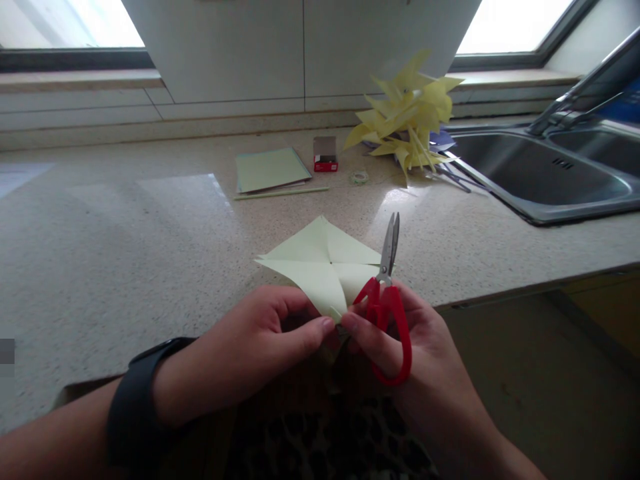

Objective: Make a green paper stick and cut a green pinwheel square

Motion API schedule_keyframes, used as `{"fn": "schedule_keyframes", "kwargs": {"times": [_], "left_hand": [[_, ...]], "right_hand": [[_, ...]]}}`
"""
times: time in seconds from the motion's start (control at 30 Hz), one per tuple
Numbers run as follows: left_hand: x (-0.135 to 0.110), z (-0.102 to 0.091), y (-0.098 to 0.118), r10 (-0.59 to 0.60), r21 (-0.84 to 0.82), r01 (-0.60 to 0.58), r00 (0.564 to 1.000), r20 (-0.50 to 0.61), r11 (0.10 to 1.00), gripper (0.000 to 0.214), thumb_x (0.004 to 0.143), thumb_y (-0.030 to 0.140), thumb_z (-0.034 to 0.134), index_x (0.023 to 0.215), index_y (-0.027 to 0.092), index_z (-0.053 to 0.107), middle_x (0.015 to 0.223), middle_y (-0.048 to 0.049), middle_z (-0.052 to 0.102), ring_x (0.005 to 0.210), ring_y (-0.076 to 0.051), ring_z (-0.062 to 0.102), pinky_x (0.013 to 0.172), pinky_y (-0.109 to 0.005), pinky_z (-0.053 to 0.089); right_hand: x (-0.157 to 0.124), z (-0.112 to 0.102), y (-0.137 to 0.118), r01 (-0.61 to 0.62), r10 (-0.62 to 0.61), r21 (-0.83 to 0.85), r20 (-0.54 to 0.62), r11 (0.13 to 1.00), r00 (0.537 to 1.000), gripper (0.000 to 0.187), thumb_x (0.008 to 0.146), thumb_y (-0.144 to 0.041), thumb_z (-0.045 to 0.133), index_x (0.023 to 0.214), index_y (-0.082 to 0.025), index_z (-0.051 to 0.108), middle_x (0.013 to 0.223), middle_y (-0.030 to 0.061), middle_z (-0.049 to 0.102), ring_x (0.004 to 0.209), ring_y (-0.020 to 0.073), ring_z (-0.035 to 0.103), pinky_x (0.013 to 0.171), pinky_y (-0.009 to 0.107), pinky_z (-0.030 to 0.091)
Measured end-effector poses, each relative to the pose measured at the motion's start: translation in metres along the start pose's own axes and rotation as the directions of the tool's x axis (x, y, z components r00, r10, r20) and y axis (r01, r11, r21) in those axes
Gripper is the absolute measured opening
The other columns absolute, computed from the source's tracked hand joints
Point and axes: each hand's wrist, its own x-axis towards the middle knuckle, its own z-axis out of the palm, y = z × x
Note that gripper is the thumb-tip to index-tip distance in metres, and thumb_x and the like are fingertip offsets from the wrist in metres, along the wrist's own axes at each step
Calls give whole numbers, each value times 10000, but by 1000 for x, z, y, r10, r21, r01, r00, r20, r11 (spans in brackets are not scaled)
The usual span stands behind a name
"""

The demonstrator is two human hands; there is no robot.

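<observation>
A pale yellow-green square of paper [300, 250], slit from its corners toward a small dark dot at the centre, lies over the counter's front edge. My left hand [280, 327] pinches its near corner between thumb and fingers. My right hand [400, 333] holds red-handled scissors [387, 300], their blades pointing up and away, nearly closed. The right thumb and fingertip also meet at the paper's near corner, where a small flap stands up. Some fingers of both hands are hidden beneath the paper.
Behind the paper are a stack of coloured sheets [273, 168], a thin pale stick [283, 194], a small red box [325, 155] and a tape roll [359, 177]. Several yellow paper pinwheels [410, 113] are piled beside the steel sink [545, 173] at right. The counter edge runs close to my hands.
</observation>
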Motion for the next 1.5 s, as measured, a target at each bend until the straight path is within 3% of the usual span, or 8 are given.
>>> {"fn": "schedule_keyframes", "kwargs": {"times": [0.17, 0.67, 1.07, 1.2, 1.3, 1.5], "left_hand": [[1, 1, -2, -16, -9, 16, 1000, -14, 1000, 300, 949, 443, 618, 895, 167, 723, 859, -23, 729, 736, -134, 586, 641, -219, 457], [3, 1, 4, 30, -81, -30, 1000, 0, 996, 153, 953, 288, 631, 954, 189, 748, 830, 24, 733, 700, -86, 596, 613, -165, 436], [2, 1, 4, -23, -49, 22, 1000, -21, 999, 233, 936, 367, 643, 905, 158, 742, 858, -31, 751, 717, -139, 626, 626, -216, 461], [2, 0, 4, -42, -94, 39, 999, -29, 995, 237, 927, 378, 659, 927, 157, 746, 855, -34, 749, 710, -139, 631, 617, -214, 468], [3, -1, 7, -63, -185, 55, 997, -37, 981, 210, 913, 368, 683, 918, 170, 751, 822, -14, 742, 698, -126, 630, 615, -201, 477], [4, -3, 8, -81, -318, 42, 990, -112, 947, 200, 910, 355, 697, 851, 170, 744, 829, -2, 744, 629, -94, 614, 592, -187, 507]], "right_hand": [[-1, -2, 1, 6, -6, -1, 4, 1000, 1000, 247, 783, -243, 846, 930, -211, 649, 818, -24, 716, 686, 98, 640, 612, 173, 523], [0, 1, -2, 13, -14, -32, -4, 999, 1000, 227, 770, -235, 854, 868, -215, 650, 733, -60, 684, 614, 66, 604, 540, 133, 467], [0, 1, -3, -8, 8, -11, -7, 1000, 1000, 245, 749, -213, 858, 869, -218, 645, 728, -49, 679, 607, 85, 605, 536, 162, 465], [1, 3, -6, -11, 11, -27, -16, 1000, 1000, 255, 757, -258, 858, 885, -214, 642, 759, -26, 688, 627, 101, 612, 564, 186, 491], [0, -5, -10, -6, 5, -79, -21, 997, 1000, 242, 824, -371, 806, 857, -211, 627, 696, -32, 639, 556, 73, 531, 496, 161, 425], [-5, -41, -10, -42, 78, -169, 212, 985, 974, 323, 872, -461, 736, 777, -198, 573, 588, -53, 485, 484, 56, 362, 422, 164, 277]]}}
